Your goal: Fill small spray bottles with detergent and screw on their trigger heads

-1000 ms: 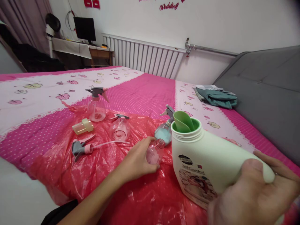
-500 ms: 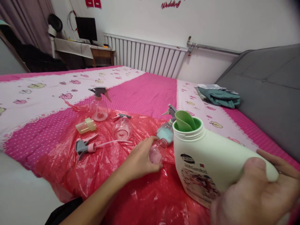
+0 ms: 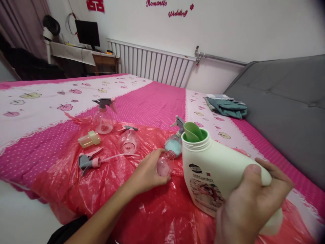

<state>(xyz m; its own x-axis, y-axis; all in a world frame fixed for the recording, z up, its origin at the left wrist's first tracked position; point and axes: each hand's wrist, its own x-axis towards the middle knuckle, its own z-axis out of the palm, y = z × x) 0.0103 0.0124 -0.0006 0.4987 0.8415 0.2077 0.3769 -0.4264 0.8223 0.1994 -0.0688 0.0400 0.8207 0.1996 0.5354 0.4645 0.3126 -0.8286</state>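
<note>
My left hand point(image 3: 149, 171) is wrapped round a small clear pink spray bottle point(image 3: 164, 165) with its top off, upright on the red plastic sheet point(image 3: 142, 210). To its right, my right hand point(image 3: 256, 200) grips a large pale green jug point(image 3: 203, 169) by its handle. The jug leans, its open mouth at the upper left with a green pouring spout point(image 3: 192, 131) inside. Just behind the jug stands a spray bottle with pale blue liquid point(image 3: 173, 145). A loose grey-and-pink spray head point(image 3: 87, 162) with its tube lies left of my left hand.
Two pink spray bottles with heads, one upright point(image 3: 103, 120) and one facing me with its base point(image 3: 129, 142), rest on the sheet. Beside them lies a yellowish cap or cup point(image 3: 89, 139). Folded clothes point(image 3: 227, 106) sit near the grey headboard point(image 3: 284, 84) on the bed.
The view has shifted, so things sit a little further left and slightly lower. Both hands keep their holds, and the jug stays tilted beside the small bottle.
</note>
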